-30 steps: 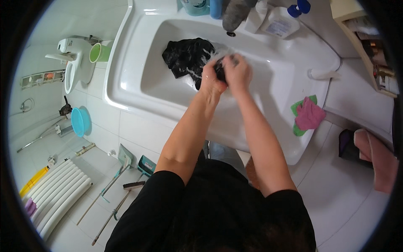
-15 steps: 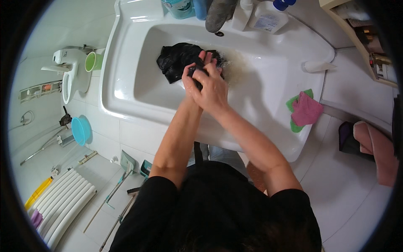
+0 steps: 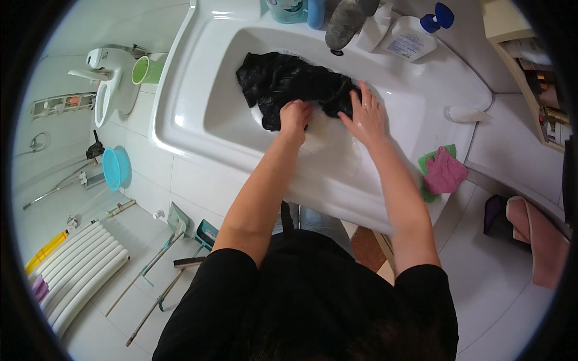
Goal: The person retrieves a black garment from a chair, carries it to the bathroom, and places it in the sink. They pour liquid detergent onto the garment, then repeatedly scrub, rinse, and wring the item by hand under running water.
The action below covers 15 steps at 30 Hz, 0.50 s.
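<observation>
A wet black garment [image 3: 286,78], its exact kind unclear, lies spread and rumpled in the white sink [image 3: 232,129]. My left hand [image 3: 295,119] has its fingers curled on the garment's near edge, gripping it. At the garment's right end is my right hand [image 3: 367,120], wet, with thumb and fingers apart and the fingertips against the cloth. Some water shows in the basin between my hands.
A grey rounded fixture [image 3: 346,25], a white bottle with a blue pump [image 3: 412,37] and other containers stand along the back rim. A pink cloth [image 3: 444,171] lies on a green one at the right rim. A white tube [image 3: 466,114] rests nearby.
My hands, pressed together around a bunch of the garment before, have parted. The right hand moved right and opened; the garment now stretches out farther to the right.
</observation>
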Each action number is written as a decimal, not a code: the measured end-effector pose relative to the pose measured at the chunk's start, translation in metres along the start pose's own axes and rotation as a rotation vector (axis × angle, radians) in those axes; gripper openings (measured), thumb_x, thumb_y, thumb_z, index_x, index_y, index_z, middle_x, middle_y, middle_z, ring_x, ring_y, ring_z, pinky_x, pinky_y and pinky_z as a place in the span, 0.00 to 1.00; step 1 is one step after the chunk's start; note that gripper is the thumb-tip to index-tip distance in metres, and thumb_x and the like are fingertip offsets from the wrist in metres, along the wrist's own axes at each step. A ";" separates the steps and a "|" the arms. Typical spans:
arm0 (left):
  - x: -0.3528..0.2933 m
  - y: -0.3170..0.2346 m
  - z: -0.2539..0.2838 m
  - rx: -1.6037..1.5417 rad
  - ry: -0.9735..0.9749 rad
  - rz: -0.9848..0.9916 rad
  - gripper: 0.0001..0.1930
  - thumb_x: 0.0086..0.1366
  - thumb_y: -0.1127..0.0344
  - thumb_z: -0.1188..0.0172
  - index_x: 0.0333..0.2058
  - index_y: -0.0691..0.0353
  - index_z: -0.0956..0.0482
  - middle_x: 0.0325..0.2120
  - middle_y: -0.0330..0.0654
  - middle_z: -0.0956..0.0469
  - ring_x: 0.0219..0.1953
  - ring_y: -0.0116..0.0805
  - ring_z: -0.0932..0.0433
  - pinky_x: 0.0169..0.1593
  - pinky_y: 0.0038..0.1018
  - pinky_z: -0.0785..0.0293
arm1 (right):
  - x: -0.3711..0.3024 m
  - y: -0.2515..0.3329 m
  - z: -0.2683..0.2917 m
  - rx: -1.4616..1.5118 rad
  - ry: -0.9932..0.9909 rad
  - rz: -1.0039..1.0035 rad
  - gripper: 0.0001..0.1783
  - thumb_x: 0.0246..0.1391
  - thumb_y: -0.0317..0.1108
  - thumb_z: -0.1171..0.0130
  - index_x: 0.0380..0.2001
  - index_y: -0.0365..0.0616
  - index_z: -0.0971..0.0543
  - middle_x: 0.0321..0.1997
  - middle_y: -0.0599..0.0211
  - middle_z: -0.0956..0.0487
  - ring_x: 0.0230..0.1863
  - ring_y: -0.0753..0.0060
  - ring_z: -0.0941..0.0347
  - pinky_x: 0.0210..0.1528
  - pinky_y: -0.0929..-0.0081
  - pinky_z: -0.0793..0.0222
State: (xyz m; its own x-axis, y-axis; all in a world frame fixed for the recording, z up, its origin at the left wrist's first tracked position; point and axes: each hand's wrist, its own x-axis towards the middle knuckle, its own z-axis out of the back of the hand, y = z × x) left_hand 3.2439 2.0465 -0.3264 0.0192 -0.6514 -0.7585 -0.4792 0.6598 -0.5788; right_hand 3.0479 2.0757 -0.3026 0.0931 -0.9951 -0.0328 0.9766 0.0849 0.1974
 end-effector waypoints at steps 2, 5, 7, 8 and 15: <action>0.004 0.003 0.005 -0.041 -0.066 0.003 0.12 0.65 0.64 0.51 0.42 0.65 0.27 0.50 0.52 0.25 0.55 0.46 0.27 0.58 0.38 0.32 | -0.014 0.024 -0.014 -0.063 0.001 0.170 0.38 0.51 0.49 0.37 0.63 0.48 0.33 0.70 0.61 0.42 0.63 0.54 0.39 0.59 0.53 0.39; 0.007 0.004 0.011 -0.081 -0.047 0.077 0.14 0.65 0.63 0.51 0.44 0.65 0.28 0.50 0.52 0.25 0.55 0.47 0.28 0.58 0.39 0.33 | -0.016 0.026 -0.023 -0.113 0.012 0.291 0.34 0.52 0.47 0.38 0.61 0.47 0.31 0.70 0.62 0.42 0.62 0.52 0.40 0.55 0.47 0.38; 0.004 0.006 0.010 -0.128 -0.061 0.121 0.14 0.65 0.62 0.51 0.44 0.65 0.28 0.49 0.51 0.25 0.54 0.47 0.28 0.59 0.39 0.33 | -0.001 0.019 -0.022 -0.241 0.034 0.072 0.32 0.53 0.48 0.40 0.59 0.48 0.30 0.71 0.63 0.42 0.63 0.52 0.41 0.55 0.47 0.39; -0.006 0.004 0.003 -0.162 -0.101 0.131 0.15 0.65 0.61 0.51 0.44 0.65 0.28 0.48 0.50 0.25 0.54 0.46 0.28 0.58 0.38 0.33 | 0.006 0.035 -0.007 -0.148 -0.053 -0.156 0.28 0.46 0.41 0.34 0.52 0.49 0.26 0.67 0.60 0.35 0.59 0.53 0.35 0.52 0.51 0.35; -0.006 -0.014 0.013 -0.534 0.381 0.185 0.24 0.63 0.43 0.45 0.43 0.59 0.23 0.41 0.45 0.21 0.44 0.46 0.23 0.49 0.39 0.25 | -0.003 0.109 0.037 1.088 0.074 -0.153 0.14 0.40 0.29 0.41 0.35 0.41 0.23 0.33 0.59 0.23 0.39 0.68 0.25 0.45 0.70 0.29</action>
State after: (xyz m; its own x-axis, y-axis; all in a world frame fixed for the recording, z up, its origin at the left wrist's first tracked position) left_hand 3.2616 2.0463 -0.3174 -0.3677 -0.6968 -0.6158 -0.8145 0.5609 -0.1483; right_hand 3.1471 2.0860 -0.2447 0.0322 -0.9828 -0.1820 0.2894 -0.1651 0.9429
